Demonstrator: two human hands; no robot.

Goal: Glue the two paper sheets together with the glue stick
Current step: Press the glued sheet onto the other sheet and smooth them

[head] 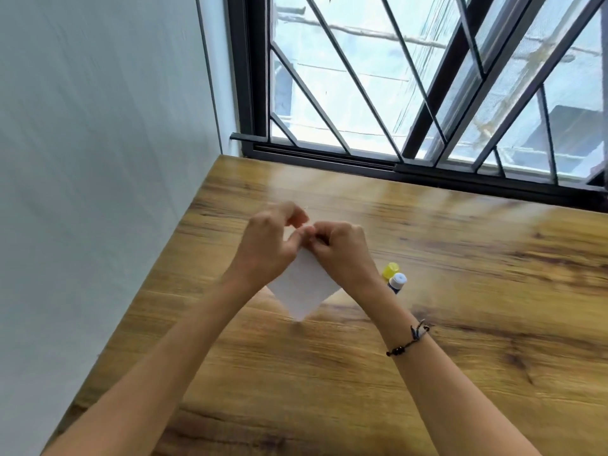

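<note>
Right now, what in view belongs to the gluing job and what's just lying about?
Job:
- white paper, held up at its top corner by left hand and right hand
- glue stick, standing on the table
- yellow cap beside it

Lying about:
- nothing loose; only the cord bracelet on the right wrist

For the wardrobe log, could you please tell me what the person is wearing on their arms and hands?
Both forearms are bare, with no sleeves in view and no gloves. The left hand shows no jewellery. The right hand has a thin dark cord bracelet at the wrist, with small dark beads and a knot.
</note>
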